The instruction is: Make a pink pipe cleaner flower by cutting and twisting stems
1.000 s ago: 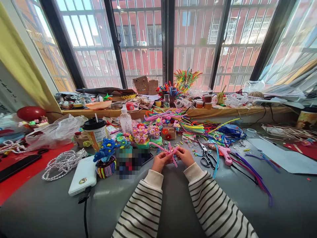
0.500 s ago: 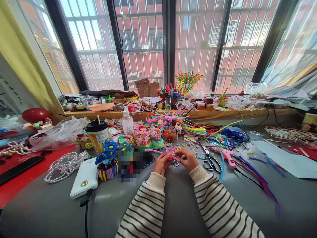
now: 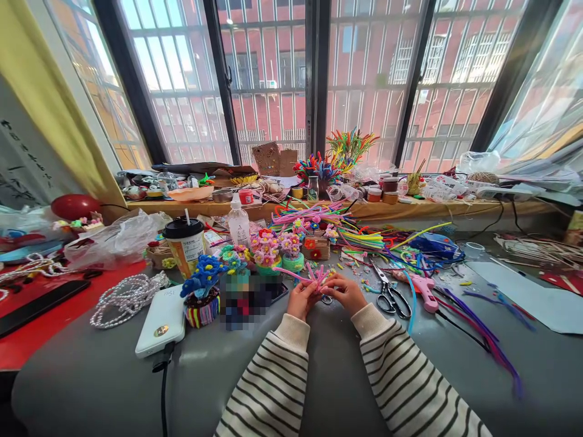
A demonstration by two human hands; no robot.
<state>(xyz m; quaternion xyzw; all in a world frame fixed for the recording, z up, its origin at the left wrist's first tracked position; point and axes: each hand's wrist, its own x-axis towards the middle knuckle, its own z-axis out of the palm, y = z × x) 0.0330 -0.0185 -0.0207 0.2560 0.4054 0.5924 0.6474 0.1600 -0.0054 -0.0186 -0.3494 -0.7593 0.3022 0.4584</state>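
Note:
Pink pipe cleaners, bent into a loose bundle with several ends sticking out, are between my two hands above the grey table. My left hand is closed round the bundle's base, and one long pink stem points out to the left. My right hand pinches the bundle from the other side, thumb and fingertips together. The fingers partly cover where the stems cross. Just right of my right hand lie black-handled scissors. Pink pipe-cleaner flowers in a green base stand behind my left hand.
A pink glue gun with a cable lies to the right, near loose purple stems. At left are a white power bank, a blue flower pot, a lidded cup and bead strings. Coloured pipe cleaners pile up behind.
The view has shifted slightly, so everything sits a little further right. My right fingers have moved closer in on the pink bundle; both hands keep hold of it.

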